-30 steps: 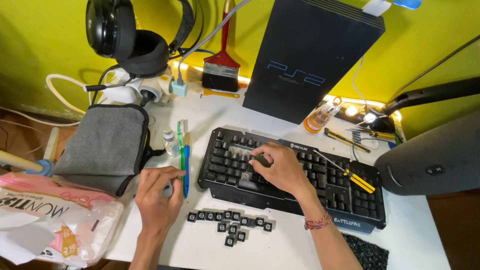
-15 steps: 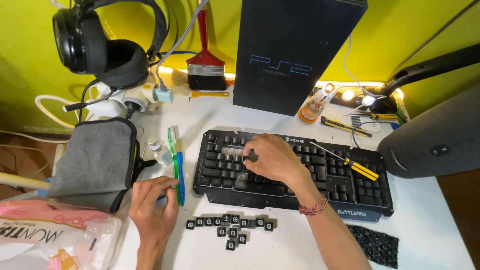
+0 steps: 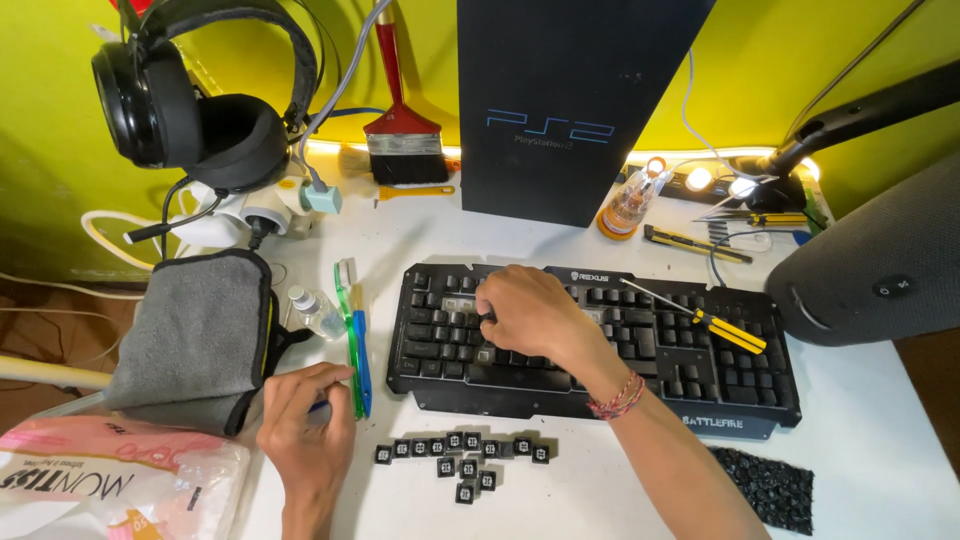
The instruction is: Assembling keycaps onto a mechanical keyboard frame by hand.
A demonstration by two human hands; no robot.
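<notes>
Fingers of the right hand [image 3: 530, 315] curl down onto the black keyboard [image 3: 600, 345], pinching at a key near its upper left, wrist bent and forearm running off toward 5 o'clock. At 8 o'clock from it the left hand [image 3: 305, 425] rests on the table, closed around a blue toothbrush [image 3: 362, 360]. Loose keycaps [image 3: 462, 455] lie between both forearms

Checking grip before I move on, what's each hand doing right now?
Left hand: closed around a blue-tipped tool beside the toothbrushes; tool mostly hidden.
Right hand: fingers curled on the keyboard, pinching a small dark thing, unclear what.
</notes>
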